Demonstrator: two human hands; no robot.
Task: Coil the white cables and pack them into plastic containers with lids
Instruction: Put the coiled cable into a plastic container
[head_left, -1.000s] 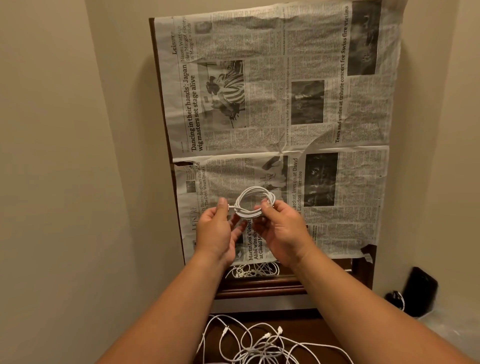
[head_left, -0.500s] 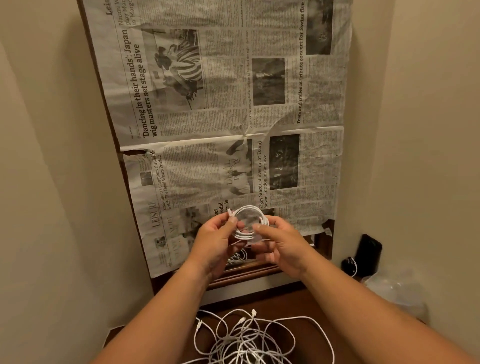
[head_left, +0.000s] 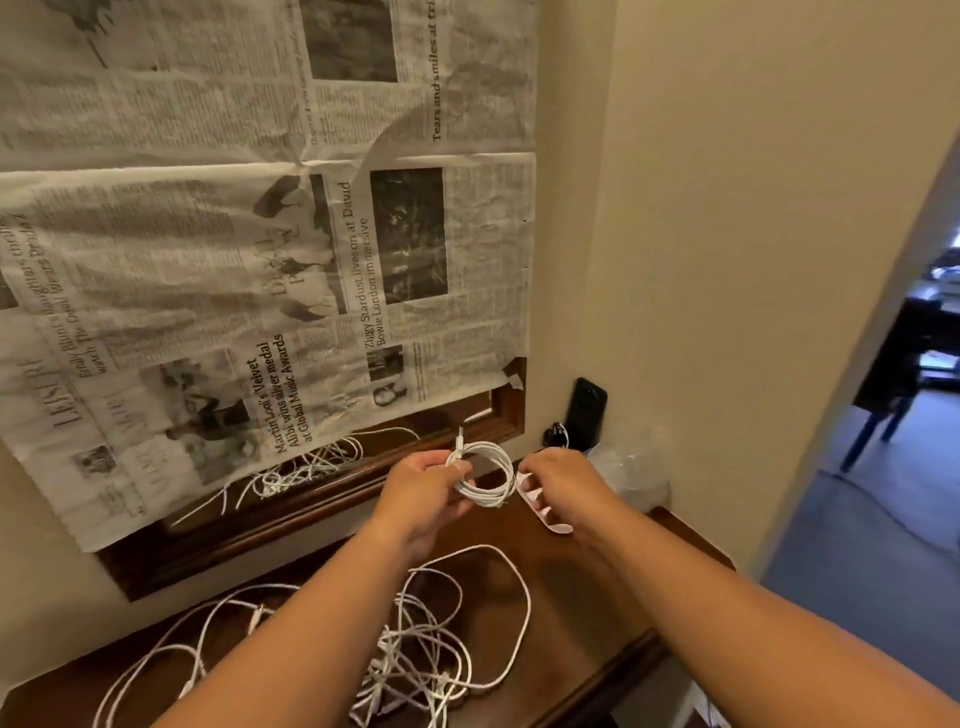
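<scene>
A person's two bare forearms reach over a dark wooden counter (head_left: 597, 587) set against a wall covered in newspaper (head_left: 260, 260). Half a second ago both hands pinched the coiled white cable between them. Now the left hand (head_left: 421, 493) alone grips the coiled cable (head_left: 485, 475), one plug standing up from it, held above the back of the counter. The right hand (head_left: 561, 486) has let go and reaches right, fingers curled over a flat pale object (head_left: 548, 522) — possibly a lid, though I cannot tell. Clear plastic containers (head_left: 631, 467) sit in the corner. This coil looks finished and ready for packing — a tangle of loose cables (head_left: 415, 665) waits nearer the person.
</scene>
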